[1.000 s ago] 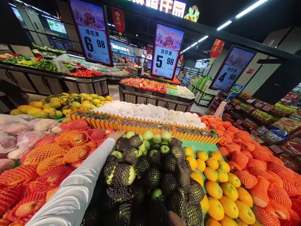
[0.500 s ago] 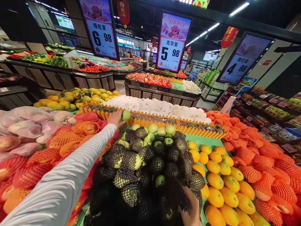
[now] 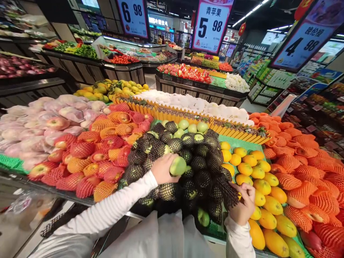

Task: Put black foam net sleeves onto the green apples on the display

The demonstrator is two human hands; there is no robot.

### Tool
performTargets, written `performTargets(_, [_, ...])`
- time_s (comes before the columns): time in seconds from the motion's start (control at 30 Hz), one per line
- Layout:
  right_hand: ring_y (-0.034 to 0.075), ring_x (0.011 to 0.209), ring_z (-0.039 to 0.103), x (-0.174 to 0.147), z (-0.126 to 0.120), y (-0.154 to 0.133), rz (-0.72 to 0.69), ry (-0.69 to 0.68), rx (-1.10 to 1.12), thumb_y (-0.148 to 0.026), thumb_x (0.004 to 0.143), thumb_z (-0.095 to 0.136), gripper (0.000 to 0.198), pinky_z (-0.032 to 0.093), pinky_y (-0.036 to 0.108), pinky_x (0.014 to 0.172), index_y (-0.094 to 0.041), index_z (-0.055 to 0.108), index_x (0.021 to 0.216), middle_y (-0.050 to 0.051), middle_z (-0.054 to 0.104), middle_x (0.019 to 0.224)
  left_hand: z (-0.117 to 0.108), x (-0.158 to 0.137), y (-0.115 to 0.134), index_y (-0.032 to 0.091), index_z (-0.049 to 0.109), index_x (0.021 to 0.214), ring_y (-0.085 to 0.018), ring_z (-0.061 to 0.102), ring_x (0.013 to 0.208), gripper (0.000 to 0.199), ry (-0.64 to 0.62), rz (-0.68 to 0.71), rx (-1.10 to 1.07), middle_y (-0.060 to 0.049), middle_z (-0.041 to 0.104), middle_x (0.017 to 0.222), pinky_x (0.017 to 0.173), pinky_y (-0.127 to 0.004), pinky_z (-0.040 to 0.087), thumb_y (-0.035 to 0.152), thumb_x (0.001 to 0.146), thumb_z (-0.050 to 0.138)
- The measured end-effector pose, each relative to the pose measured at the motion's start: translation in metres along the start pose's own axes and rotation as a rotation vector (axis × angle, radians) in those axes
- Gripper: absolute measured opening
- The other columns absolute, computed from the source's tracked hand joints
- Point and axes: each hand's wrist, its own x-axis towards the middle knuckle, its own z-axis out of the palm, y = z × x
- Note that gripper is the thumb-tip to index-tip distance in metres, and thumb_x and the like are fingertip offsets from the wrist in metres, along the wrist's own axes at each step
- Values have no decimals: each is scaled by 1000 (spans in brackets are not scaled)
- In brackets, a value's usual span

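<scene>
- A green apple (image 3: 178, 166) is held in the left hand (image 3: 162, 169), above the middle of a pile of green apples (image 3: 202, 179); the fingers are curled around its left side and underside, and its skin is left uncovered by any net.
- A black net (image 3: 227, 188) is pinched at its end by the fingers of the right hand (image 3: 243, 204), at the pile's right edge; the exact placing of each fingertip cannot be told; the two hands are held well apart.
- Most of the pile is wrapped in black nets; a few bare apples are seen along its back, and one bare apple (image 3: 203, 217) is seen near its front.
- Oranges (image 3: 262, 186) are laid in rows to the right of the pile, just beside the right hand; fruit in orange nets (image 3: 298, 168) is heaped beyond them.
- Red apples (image 3: 83, 148), many of them netted, are heaped to the left of the pile.
- The display is edged at the back by a small yellow fence (image 3: 172, 113); white wrapped fruit (image 3: 193, 102) is set behind it.
</scene>
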Motion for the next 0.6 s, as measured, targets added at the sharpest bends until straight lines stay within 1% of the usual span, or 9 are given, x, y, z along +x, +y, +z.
performTargets(0.1, [12,72,46,-1,-2,-2,-19,-54,79,-10,83,63,20,37,26,62,-17,70,100,2,49,80,37,-20,14,14,47,135,-36,53,112,83,-105,-84,110,-18,56,124,96,-49,45,45,64,73])
performTargets(0.17, [12,70,47,-2,-2,-3,-24,-126,161,-8,81,64,22,38,25,61,-17,69,99,1,52,78,49,-27,18,9,45,140,-38,52,113,83,-114,-171,164,-18,57,125,95,-50,46,44,69,70])
performTargets(0.23, [14,75,51,-3,-2,-5,-33,-189,219,-7,79,64,24,41,25,61,-19,69,99,2,56,82,51,-31,19,7,42,144,-37,52,114,81,-102,-224,187,-18,57,128,96,-51,45,45,76,67])
performTargets(0.27, [16,79,53,-3,-3,-5,-41,-219,234,-7,78,62,27,43,26,63,-20,69,100,3,57,86,49,-34,20,8,41,145,-37,51,116,80,-95,-225,184,-18,56,132,97,-51,44,45,79,65])
performTargets(0.37, [21,94,55,-3,-5,-9,-94,-288,279,-9,77,57,35,48,34,75,-23,70,106,6,55,100,40,-46,31,14,40,147,-36,43,128,72,-16,-158,105,-15,46,147,105,-52,39,44,86,62])
performTargets(0.4, [22,98,54,-3,-6,-11,-113,-313,306,-12,78,56,34,48,37,80,-24,70,107,7,54,103,38,-53,38,16,41,146,-34,41,132,67,30,-127,48,-13,45,149,108,-52,36,43,88,60])
performTargets(0.47, [24,107,52,-2,-8,-17,-129,-402,364,-19,83,56,26,45,41,91,-26,72,104,8,53,112,36,-67,57,18,47,141,-28,41,134,54,102,-77,-140,-11,48,146,113,-47,33,40,93,54])
performTargets(0.53, [25,116,50,-3,-10,-23,-83,-554,444,-31,89,58,17,40,42,99,-26,73,95,8,51,122,39,-81,77,18,54,133,-23,49,127,42,101,-84,-412,-11,57,136,109,-40,38,39,97,48])
performTargets(0.6, [28,123,47,-6,-9,-30,7,-750,574,-49,88,60,28,35,42,105,-25,73,85,7,49,131,47,-94,94,17,58,127,-22,55,119,42,59,-156,-713,-11,61,129,101,-36,45,44,98,44])
